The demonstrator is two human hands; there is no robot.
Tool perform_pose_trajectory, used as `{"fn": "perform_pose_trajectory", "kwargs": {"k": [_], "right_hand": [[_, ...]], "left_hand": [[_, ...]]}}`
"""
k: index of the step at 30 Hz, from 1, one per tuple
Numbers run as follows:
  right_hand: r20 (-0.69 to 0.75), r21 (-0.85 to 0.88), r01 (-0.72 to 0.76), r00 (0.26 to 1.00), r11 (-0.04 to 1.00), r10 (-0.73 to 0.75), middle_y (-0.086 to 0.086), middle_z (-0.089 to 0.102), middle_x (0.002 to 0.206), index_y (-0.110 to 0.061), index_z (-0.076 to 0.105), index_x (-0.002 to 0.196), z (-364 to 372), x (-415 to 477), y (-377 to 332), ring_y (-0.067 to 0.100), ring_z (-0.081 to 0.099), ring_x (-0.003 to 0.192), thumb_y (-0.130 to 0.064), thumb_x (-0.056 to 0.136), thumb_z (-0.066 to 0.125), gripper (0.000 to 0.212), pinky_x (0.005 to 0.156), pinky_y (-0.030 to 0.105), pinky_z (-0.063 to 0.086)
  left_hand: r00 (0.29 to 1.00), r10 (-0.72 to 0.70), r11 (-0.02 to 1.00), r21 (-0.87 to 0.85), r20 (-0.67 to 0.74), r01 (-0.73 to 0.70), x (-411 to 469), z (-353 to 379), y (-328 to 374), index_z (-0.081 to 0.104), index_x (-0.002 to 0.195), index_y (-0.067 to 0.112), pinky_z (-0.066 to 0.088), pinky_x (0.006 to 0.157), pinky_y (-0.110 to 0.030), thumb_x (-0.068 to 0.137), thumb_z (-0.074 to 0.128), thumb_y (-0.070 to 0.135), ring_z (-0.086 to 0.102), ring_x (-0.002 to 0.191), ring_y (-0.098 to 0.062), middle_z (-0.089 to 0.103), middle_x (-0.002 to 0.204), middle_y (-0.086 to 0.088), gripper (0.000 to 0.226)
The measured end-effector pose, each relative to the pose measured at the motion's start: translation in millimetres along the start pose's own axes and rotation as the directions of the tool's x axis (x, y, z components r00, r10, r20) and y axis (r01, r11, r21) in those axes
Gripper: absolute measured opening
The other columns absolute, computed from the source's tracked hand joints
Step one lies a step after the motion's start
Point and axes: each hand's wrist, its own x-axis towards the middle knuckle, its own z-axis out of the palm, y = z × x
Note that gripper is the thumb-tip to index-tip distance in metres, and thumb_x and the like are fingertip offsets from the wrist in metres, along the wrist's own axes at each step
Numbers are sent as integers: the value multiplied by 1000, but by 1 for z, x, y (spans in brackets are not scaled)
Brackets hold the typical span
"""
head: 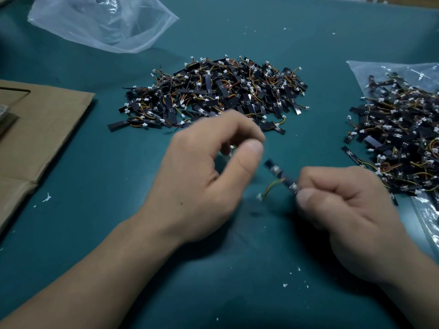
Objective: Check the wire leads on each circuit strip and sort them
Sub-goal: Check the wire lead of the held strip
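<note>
- Pinching one end of a black circuit strip (280, 173) between thumb and curled forefinger, a worker's right hand (344, 210) angles it over the green mat (237, 269), evidently so that its wire lead (270, 186) and white connector (259, 196) hang free for inspection.
- The left hand (202, 176) hovers just beside the strip's free end, its fingers curled and the thumb tip close to the forefinger. A white speck shows behind the thumb, but blur makes it impossible to say whether anything is gripped.
- A loose heap of strips (213, 91) lies on the mat beyond the hands, and a second heap (399, 143) rests on a clear plastic bag (370, 70) at right. The two are kept well apart, likely as checked and unchecked lots, though which is which cannot be told.
- Another clear bag (102, 22) and flattened cardboard (42, 129) sit at left.
</note>
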Motion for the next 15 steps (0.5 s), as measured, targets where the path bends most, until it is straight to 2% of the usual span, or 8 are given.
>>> {"fn": "perform_pose_trajectory", "kwargs": {"k": [2,4,6,8,11,15], "right_hand": [[-231,156,0,972,988,36,0,47,54,-18,58,72,1,1,1,12,40,46,-30,98,47,31,46,21,31],[-367,288,-7,923,958,117,1,55,59,-24,68,99,1,4,3,12,40,42,-29,103,46,23,43,16,32],[-329,226,-51,936,973,126,0,59,60,-26,71,109,2,4,6,11,41,42,-27,105,49,22,43,16,34],[-237,67,-69,968,995,83,-1,61,61,-28,73,103,3,2,8,7,46,45,-29,102,54,20,48,14,36],[-105,-129,-56,994,990,42,-5,63,63,-31,73,96,7,-1,6,10,53,49,-37,98,56,18,51,12,36],[-99,-138,-56,994,989,42,-6,63,62,-31,73,93,7,0,5,10,54,50,-29,98,61,13,51,12,36]], "left_hand": [[992,-9,979,203,-127,34,2,-1,-7,70,100,19,45,84,-32,93,58,22,58,89,-12,64,93,15,15],[989,-66,928,356,-132,110,4,-2,-13,71,105,24,43,91,-43,89,58,24,57,97,-20,66,102,12,20],[986,-146,862,478,-79,166,4,0,-17,71,110,31,35,93,-39,89,57,29,55,103,-24,65,109,11,25],[980,-194,823,536,-44,187,3,2,-18,70,113,36,25,91,-35,92,58,34,52,105,-22,62,110,13,24],[978,-197,826,527,-63,200,2,2,-18,71,102,38,20,87,-31,93,64,34,50,103,-20,59,105,15,12],[981,-173,828,527,-84,191,2,2,-17,69,93,37,20,86,-30,93,66,33,52,99,-20,61,98,15,5]]}}
